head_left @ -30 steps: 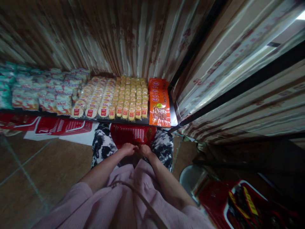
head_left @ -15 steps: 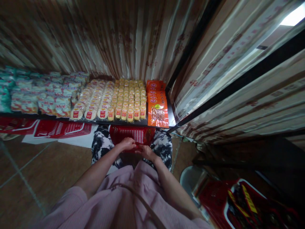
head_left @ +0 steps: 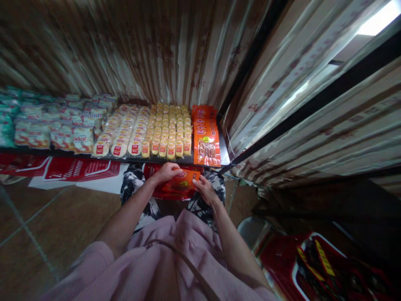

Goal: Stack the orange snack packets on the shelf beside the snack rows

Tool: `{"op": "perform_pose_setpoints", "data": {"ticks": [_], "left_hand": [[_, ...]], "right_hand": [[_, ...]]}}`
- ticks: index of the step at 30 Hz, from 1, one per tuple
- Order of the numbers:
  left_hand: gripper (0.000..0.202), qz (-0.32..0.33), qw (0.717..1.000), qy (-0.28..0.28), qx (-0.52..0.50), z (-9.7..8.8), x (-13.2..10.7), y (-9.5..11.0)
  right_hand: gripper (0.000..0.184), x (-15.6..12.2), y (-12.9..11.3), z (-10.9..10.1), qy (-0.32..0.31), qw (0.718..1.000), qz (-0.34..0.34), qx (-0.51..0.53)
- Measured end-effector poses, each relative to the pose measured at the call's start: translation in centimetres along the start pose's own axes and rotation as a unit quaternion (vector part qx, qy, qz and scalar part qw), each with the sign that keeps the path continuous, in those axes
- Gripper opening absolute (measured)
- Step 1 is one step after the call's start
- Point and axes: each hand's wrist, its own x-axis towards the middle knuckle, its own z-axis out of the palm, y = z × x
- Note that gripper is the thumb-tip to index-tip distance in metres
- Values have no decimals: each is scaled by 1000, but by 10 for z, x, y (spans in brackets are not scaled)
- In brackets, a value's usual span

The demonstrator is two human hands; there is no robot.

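Note:
Both hands hold a stack of orange snack packets just below the shelf edge, over a red basket that stands between my legs. My left hand grips the stack's left end with fingers curled over it. My right hand pinches its right end. On the low shelf straight ahead lies a row of matching orange packets, with rows of yellow round snacks and pale round cakes to their left.
Further left on the shelf lie red-and-white bags and green bags. Flattened red baskets lie under the shelf. Stacked cartons wall in the right side. A red basket with goods and a grey stool sit at lower right.
My hands rose from the red basket between my legs, lifting a stack of orange packets up towards the shelf edge.

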Motion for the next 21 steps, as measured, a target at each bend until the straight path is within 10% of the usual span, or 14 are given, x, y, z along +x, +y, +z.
{"op": "perform_pose_setpoints", "data": {"ticks": [21], "left_hand": [[52, -75, 923, 130, -354, 6, -1, -10]], "right_hand": [[44, -6, 13, 14, -37, 999, 14, 6]]}}
